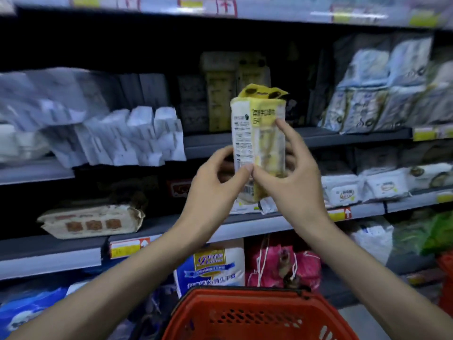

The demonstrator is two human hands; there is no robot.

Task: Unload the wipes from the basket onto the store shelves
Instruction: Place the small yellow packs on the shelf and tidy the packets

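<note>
Two hands on one pack of wipes (pixel 257 143), high above the basket (pixel 245 294) and a little beyond its far rim. Held upright, long axis vertical, crimped yellow top edge up, barcode end down toward the basket. Curled round the lower left edge, the left hand (pixel 213 185), thumb and forefinger pinching the pack's face. Wrapped round the lower right side from behind, the right hand (pixel 296 187), fingers (pixel 282 125) reaching up the front, forefinger tip pressed near the yellow label. Neither set of fingers spread wide; both closed on the pack, holding nothing else.

Straight on past the pack, farther from the basket and at about the pack's height, matching yellow packs (pixel 219 101) standing upright on a dark shelf (pixel 331 137), with a stretch of visible shelf board in front of them.

Probably the placing step: calls for a push away from the basket, forward and slightly up, keeping the long axis upright to match the standing row. Roughly equal reach for either hand, the right one higher on the pack and likely better placed to steer. Cannot tell from this blurred view what lies inside the basket.
</note>
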